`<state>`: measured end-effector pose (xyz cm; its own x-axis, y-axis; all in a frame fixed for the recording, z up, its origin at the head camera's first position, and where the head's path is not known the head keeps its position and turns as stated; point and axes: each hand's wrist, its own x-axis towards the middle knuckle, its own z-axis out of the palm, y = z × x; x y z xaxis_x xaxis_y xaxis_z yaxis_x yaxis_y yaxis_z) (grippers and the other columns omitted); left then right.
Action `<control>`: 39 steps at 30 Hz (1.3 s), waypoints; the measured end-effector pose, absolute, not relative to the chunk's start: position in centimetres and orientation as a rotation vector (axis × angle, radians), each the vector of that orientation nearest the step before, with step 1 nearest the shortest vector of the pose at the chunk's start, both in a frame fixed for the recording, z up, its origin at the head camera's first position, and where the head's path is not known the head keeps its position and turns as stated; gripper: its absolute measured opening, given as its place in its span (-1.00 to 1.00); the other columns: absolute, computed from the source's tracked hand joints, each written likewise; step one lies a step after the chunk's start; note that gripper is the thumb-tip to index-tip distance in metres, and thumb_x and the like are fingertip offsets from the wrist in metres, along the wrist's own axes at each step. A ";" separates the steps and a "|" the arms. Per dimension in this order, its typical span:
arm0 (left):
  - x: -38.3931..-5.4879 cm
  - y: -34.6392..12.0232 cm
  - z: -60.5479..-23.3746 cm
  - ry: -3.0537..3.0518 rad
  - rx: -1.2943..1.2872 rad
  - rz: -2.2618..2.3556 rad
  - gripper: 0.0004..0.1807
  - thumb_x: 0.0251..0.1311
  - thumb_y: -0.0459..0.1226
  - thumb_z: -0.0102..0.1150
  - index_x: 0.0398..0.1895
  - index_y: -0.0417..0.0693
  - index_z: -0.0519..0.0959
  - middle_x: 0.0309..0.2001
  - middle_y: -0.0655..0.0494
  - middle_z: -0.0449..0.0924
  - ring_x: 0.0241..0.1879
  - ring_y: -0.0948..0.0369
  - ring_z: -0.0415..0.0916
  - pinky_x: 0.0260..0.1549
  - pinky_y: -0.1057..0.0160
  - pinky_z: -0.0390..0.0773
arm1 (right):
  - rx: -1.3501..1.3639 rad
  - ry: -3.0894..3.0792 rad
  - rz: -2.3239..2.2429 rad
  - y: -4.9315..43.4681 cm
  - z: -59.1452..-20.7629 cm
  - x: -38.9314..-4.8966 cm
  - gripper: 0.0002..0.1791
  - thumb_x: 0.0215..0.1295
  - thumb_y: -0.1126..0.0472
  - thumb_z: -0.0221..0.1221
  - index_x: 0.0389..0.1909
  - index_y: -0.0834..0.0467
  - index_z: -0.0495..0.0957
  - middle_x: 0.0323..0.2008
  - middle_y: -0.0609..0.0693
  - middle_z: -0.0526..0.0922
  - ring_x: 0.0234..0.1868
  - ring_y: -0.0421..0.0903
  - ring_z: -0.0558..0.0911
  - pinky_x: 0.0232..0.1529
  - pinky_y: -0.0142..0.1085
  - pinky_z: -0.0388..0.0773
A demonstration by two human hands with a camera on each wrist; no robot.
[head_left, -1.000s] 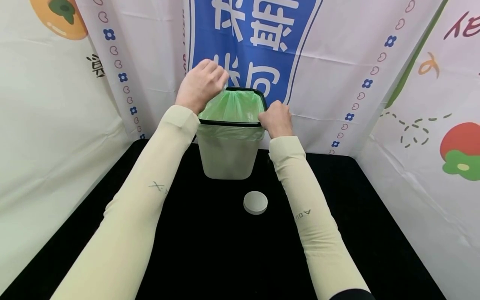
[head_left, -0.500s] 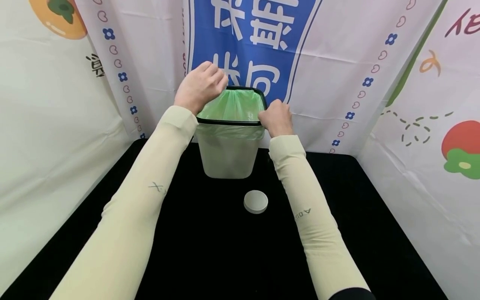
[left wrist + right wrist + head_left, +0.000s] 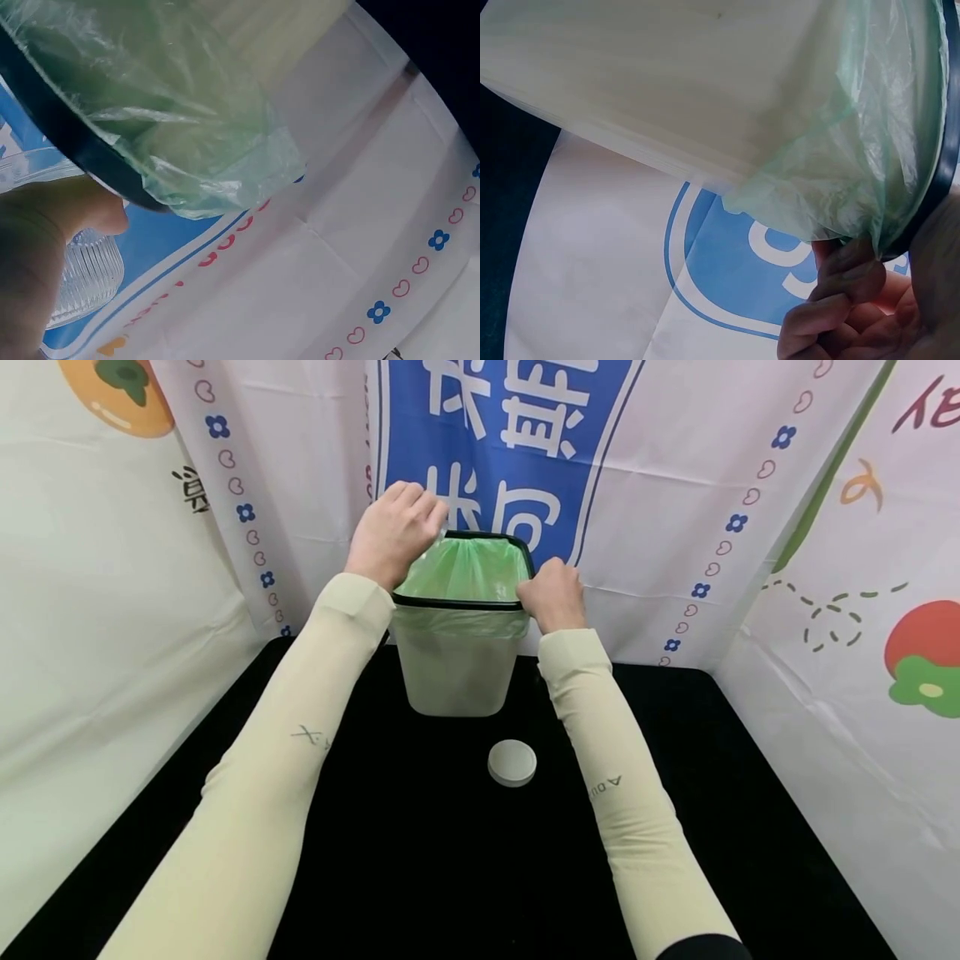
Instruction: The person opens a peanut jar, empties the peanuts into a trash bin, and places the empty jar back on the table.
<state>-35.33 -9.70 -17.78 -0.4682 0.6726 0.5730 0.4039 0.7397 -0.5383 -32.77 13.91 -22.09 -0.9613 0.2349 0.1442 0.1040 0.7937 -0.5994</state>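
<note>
A pale bin (image 3: 457, 672) with a black rim stands near the back of the table, lined with a green plastic bag (image 3: 480, 572) folded over its edge. My left hand (image 3: 397, 535) is above the bin's left rear corner. It grips a clear ribbed plastic container (image 3: 94, 274), mostly hidden behind the hand in the head view. At the bin's right front corner, my right hand (image 3: 555, 597) pinches the bag's folded edge (image 3: 874, 240) just under the rim, its fingers curled. A round white lid (image 3: 512, 762) lies on the table in front of the bin.
The table has a black cover (image 3: 420, 860). Printed cloth walls enclose it on the left and right, and a blue-and-white banner (image 3: 510, 443) hangs directly behind the bin.
My left hand has shifted slightly left with the clear container, a bit of which now shows beside the fingers. The right hand stays at the rim.
</note>
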 end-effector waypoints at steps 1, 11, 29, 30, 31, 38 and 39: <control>-35.3 -9.8 -17.7 -2.132 -0.804 0.405 -0.64 0.12 -0.72 0.09 -0.01 -0.40 0.54 -0.01 -0.26 0.67 0.05 -0.17 0.58 0.24 -0.02 0.56 | -0.265 -2.771 0.909 13.9 -22.1 -32.8 -0.77 0.33 0.25 0.05 -0.52 0.04 0.27 -0.50 0.02 0.34 -0.45 0.01 0.44 -0.46 -0.20 0.39; -34.8 -10.0 -17.3 -2.195 -0.736 0.310 -0.64 0.24 -0.64 0.10 0.12 -0.44 0.50 0.05 -0.31 0.64 0.08 -0.18 0.55 0.22 -0.03 0.56 | -0.259 -2.775 0.895 13.7 -21.9 -32.7 -0.76 0.33 0.24 0.06 -0.53 0.04 0.28 -0.49 0.03 0.36 -0.44 0.02 0.45 -0.46 -0.19 0.39; -34.5 -10.1 -17.3 -2.392 -0.603 -0.067 -0.34 -0.15 -0.49 0.28 0.17 -0.41 0.44 0.11 -0.30 0.58 0.18 -0.21 0.48 0.37 -0.05 0.48 | -0.271 -2.762 0.884 13.7 -22.0 -32.6 -0.81 0.32 0.23 0.07 -0.50 0.06 0.34 -0.45 0.06 0.41 -0.41 0.02 0.46 -0.44 -0.18 0.40; -34.5 -10.1 -17.3 -2.396 -0.597 -0.096 -0.33 -0.15 -0.48 0.31 0.18 -0.41 0.44 0.13 -0.30 0.58 0.19 -0.20 0.47 0.39 -0.05 0.47 | -0.269 -2.762 0.885 13.7 -22.0 -32.6 -0.80 0.32 0.24 0.07 -0.50 0.06 0.33 -0.45 0.06 0.41 -0.41 0.02 0.46 -0.44 -0.18 0.40; -34.4 -10.1 -17.3 -2.402 -0.587 -0.123 -0.30 -0.15 -0.46 0.35 0.20 -0.40 0.43 0.15 -0.30 0.58 0.20 -0.20 0.47 0.40 -0.04 0.46 | -0.268 -2.762 0.885 13.7 -21.9 -32.6 -0.80 0.32 0.24 0.07 -0.51 0.06 0.33 -0.45 0.06 0.41 -0.40 0.03 0.46 -0.43 -0.18 0.41; -34.0 -10.0 -17.1 -2.519 -0.477 -0.334 -0.08 -0.18 -0.32 0.56 0.34 -0.32 0.36 0.24 -0.24 0.54 0.26 -0.16 0.43 0.46 -0.04 0.44 | -0.264 -2.761 0.883 13.7 -22.0 -32.6 -0.83 0.31 0.23 0.08 -0.48 0.08 0.36 -0.40 0.09 0.47 -0.37 0.04 0.49 -0.41 -0.17 0.43; -34.0 -10.0 -17.1 -2.536 -0.462 -0.359 -0.06 -0.18 -0.30 0.57 0.36 -0.31 0.35 0.26 -0.23 0.53 0.27 -0.16 0.43 0.46 -0.04 0.44 | -0.263 -2.760 0.885 13.7 -22.0 -32.6 -0.83 0.31 0.23 0.08 -0.48 0.08 0.35 -0.41 0.09 0.46 -0.37 0.04 0.49 -0.42 -0.17 0.43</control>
